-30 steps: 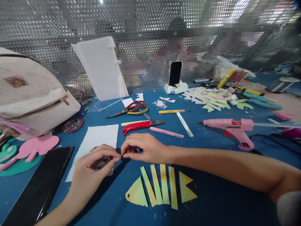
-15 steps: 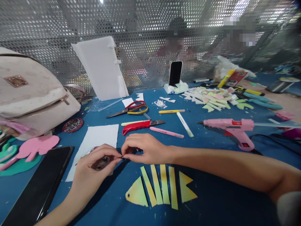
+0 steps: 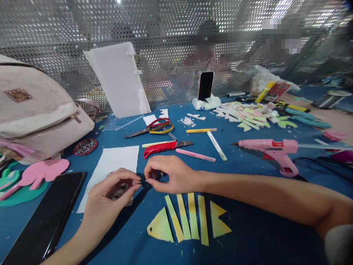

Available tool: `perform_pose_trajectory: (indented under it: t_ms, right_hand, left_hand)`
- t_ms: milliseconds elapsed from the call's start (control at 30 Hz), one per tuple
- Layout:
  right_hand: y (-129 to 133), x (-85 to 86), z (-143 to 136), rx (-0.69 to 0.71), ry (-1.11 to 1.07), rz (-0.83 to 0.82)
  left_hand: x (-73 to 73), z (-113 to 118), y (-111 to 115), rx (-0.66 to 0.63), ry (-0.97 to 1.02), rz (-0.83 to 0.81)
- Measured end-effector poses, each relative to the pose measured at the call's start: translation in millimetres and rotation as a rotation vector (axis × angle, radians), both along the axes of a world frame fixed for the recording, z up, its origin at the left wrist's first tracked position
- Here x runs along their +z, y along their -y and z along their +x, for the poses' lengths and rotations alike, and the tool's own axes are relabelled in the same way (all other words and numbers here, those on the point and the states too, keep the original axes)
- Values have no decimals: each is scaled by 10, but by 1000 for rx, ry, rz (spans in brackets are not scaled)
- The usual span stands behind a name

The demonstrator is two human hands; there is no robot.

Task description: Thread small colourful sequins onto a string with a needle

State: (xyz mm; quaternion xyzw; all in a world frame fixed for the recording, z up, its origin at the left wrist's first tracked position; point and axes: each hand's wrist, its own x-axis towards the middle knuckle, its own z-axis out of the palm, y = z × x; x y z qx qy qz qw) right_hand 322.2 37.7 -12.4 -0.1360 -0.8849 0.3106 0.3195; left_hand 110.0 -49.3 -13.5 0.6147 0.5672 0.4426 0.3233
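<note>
My left hand (image 3: pixel 106 195) is held in a pinch above a white sheet of paper (image 3: pixel 121 156). A tiny dark thing shows at its thumb and fingertip, too small to name. Just to its right, my right hand (image 3: pixel 175 175) also pinches, thumb against forefinger; what lies between them is hidden. Small silvery and red bits (image 3: pixel 120 191) show on the paper through the gap in my left hand. In front of my right hand lies a yellow-green fish cut into pieces: a head piece (image 3: pixel 162 226) with a dark eye, several strips (image 3: pixel 193 217) and a tail piece (image 3: pixel 218 221).
Behind my hands lie a red-handled knife (image 3: pixel 162 148), scissors (image 3: pixel 153 128) and markers (image 3: pixel 195 155). A pink glue gun (image 3: pixel 268 147) is at right, below a heap of cut pieces (image 3: pixel 248 114). At left are a phone (image 3: pixel 46 217), a dish of beads (image 3: pixel 85 146) and a backpack (image 3: pixel 41 106).
My two hands have drawn slightly apart, so a small gap shows between their fingertips. The fish pieces and tools have stayed in place.
</note>
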Motion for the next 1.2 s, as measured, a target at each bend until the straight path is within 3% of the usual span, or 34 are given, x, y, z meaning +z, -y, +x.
perform_pose_trajectory:
  t_ms: [267, 1200]
  right_hand:
    - [-5, -3, -4, -14, 14, -4]
    - [-12, -11, -4, 41, 44, 14]
  left_hand:
    - [43, 51, 18, 62, 38, -16]
    - [50, 53, 2, -10, -56, -30]
